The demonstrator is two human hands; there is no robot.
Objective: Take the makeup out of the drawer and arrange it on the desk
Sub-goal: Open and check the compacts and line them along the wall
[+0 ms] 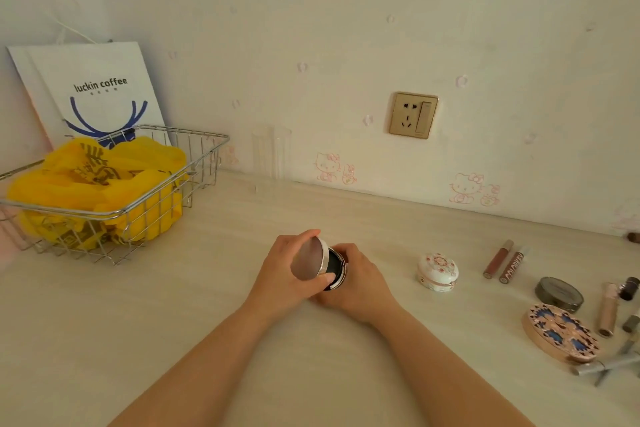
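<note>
Round compact (329, 265) at mid-bench (207, 305), hinged wide: lid raised and tilted, pale mirror face toward the camera, thin pinkish-white rim; base below dark inside with a silvery edge. Left hand (287, 276) curled around the lid, fingertips over its top edge, thumb (325, 278) pressed at the lower rim. Right hand (353, 282) wrapped round the base from the right, fingers closed on its far side, heel resting on the bench. Both hands grasping, neither released.

Further right, well apart from the hands: white egg-shaped case (438, 272) with a floral pattern and a pink band. Beyond it, two lip-gloss tubes (505, 262) lying side by side, angled. Near the right edge, dark round compact (559, 294), closed; just in front of it, oval palette (562, 333) with blue and gold ornament on the lid. Beside these, beige concealer tube (608, 310), a small dark bottle (629, 288), and grey pencils (602, 366) lying crossed.

At the left, wire basket (145, 204) holding yellow plastic bags (97, 184); white paper bag (100, 90) printed "luckin coffee" leaning on the wall behind. Clear tube-like container (272, 154) against the wall. Gold socket plate (414, 114) on the wallpaper.
</note>
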